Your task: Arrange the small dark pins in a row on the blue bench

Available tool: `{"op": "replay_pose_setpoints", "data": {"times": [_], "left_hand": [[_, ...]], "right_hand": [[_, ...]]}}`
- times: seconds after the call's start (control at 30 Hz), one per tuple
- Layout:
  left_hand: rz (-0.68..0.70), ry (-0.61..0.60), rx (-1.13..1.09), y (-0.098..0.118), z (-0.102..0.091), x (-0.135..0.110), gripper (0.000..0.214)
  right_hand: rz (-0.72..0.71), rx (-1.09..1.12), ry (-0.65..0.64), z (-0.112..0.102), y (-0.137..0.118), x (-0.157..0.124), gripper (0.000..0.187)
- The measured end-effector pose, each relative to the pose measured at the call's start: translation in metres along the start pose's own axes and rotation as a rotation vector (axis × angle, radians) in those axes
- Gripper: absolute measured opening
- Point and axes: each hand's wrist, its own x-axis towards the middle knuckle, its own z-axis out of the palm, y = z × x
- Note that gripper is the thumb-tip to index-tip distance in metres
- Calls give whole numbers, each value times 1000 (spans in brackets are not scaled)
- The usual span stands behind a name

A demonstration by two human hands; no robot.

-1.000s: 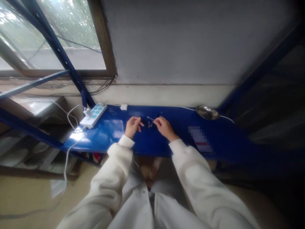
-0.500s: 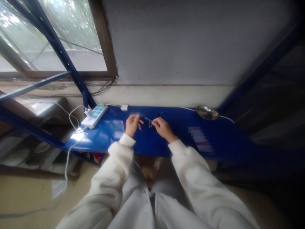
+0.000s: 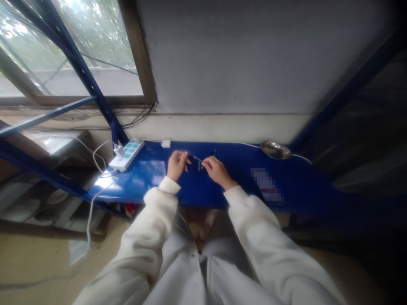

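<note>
Over the blue table [image 3: 241, 182], my left hand [image 3: 176, 166] pinches a small dark piece [image 3: 190, 157] between thumb and fingers. My right hand [image 3: 217, 170] is closed on one end of a thin, clear tube [image 3: 197, 159], slim like a pen barrel. The tube's far end points at the dark piece and appears to meet it; blur hides whether they are joined. Just under the tube, small greyish pieces [image 3: 199, 166] lie on the tabletop. Beyond my right hand is another small dark piece [image 3: 211, 153], too blurred to name.
A white power strip [image 3: 127, 154] with a plug and cables lies at the table's left end. A white adapter [image 3: 166, 144] sits at the back edge. To the right are a shiny metal bowl-like object [image 3: 276, 150] and a pixelated flat item [image 3: 267, 185]. Blue frame posts [image 3: 104, 106] rise beside the table.
The clear tube's far end now sits closer to the dark piece, and more of that piece shows past my left fingertips. Both hands have stayed nearly in place.
</note>
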Motion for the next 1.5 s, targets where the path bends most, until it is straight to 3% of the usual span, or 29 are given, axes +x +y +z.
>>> {"op": "replay_pose_setpoints", "data": {"times": [0.27,0.6,0.8,1.13,1.33,1.43,1.5], "left_hand": [[-10,34,13,-3,3,1,32],[-70,-194,-26,14,5,3,33],[-98,-174,-75,18,15,0,32],[-96,-232,-144,9,12,-8,32],[-111,-164,-137,-3,11,-13,30],[-130,-94,-60,-12,-3,-5,30],[-124,1,3,-23,-18,5,30]], "right_hand": [[0,-24,-9,-1,-6,1,14],[-20,57,1,-3,-10,7,13],[-10,73,54,1,-14,9,13],[-11,113,104,9,-19,6,13],[-12,86,101,16,-26,7,16],[-10,77,83,14,-20,6,19],[28,77,144,11,-9,4,21]]}}
